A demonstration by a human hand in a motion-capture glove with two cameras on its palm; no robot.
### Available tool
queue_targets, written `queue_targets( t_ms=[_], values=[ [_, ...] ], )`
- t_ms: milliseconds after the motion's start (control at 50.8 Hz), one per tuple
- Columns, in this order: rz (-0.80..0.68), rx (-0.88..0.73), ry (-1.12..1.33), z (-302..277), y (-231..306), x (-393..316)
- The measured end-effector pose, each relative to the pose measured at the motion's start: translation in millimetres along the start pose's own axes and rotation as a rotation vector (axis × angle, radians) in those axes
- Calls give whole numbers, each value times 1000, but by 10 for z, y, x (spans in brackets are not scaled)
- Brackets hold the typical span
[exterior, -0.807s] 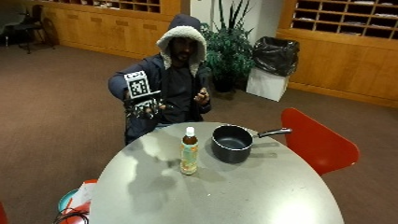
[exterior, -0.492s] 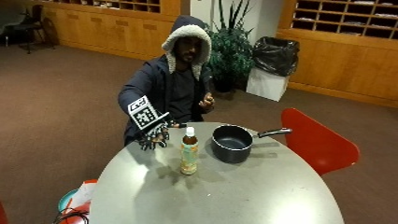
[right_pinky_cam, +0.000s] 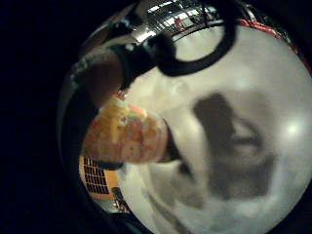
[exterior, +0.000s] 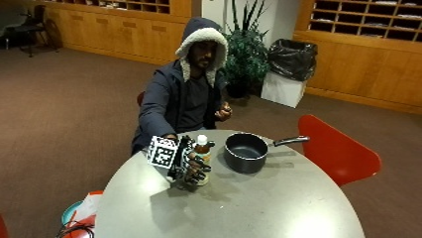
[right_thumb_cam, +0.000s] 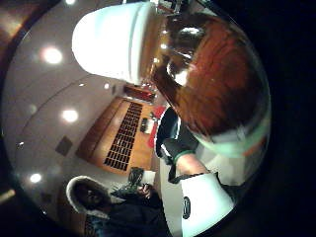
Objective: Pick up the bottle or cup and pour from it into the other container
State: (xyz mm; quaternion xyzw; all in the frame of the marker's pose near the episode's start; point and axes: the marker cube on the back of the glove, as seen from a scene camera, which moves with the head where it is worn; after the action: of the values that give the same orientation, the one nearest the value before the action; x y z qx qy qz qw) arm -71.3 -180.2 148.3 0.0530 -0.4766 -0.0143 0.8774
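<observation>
Outside view: we see a person seated at a round grey table (exterior: 277, 208). The gloved right hand (exterior: 188, 167) is at the bottle (exterior: 200, 157), which stands upright on the table near the edge closest to the person. The fingers (exterior: 196, 171) are curled round the lower body of the bottle, so we read the hand as gripping it. The white cap and the brown neck show above the hand. A dark pot (exterior: 245, 152) stands just beside the bottle, apart from it, with its handle (exterior: 290, 141) pointing away toward a red chair (exterior: 335, 151). The bare left hand (exterior: 224, 113) is held up in front of the chest, well apart from the bottle and the pot.

Little finger side palm view: we see the bottle's orange and yellow label (right_pinky_cam: 127, 137) close to the palm, with one finger (right_pinky_cam: 100, 80) lying against it. The table surface (right_pinky_cam: 273, 87) fills the rest of the view, with a dark shadow across it. We cannot tell from here whether the base touches the table.

Thumb side palm view: we see the white cap (right_thumb_cam: 116, 42) and the brown liquid in the upper bottle (right_thumb_cam: 212, 84) close to the palm. The pot (right_thumb_cam: 170, 131) shows partly beyond the bottle.
</observation>
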Motion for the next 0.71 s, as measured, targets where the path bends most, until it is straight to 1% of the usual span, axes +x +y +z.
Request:
queue_targets(
  t_ms=[98,256,413,532,709],
  values=[
    [-7,65,-82,65,-65,43],
    [12,85,-173,122,-163,80],
    [-2,86,-186,136,-195,58],
    [2,125,-185,156,-200,55],
    [-39,91,-204,170,-68,-18]
  ],
)
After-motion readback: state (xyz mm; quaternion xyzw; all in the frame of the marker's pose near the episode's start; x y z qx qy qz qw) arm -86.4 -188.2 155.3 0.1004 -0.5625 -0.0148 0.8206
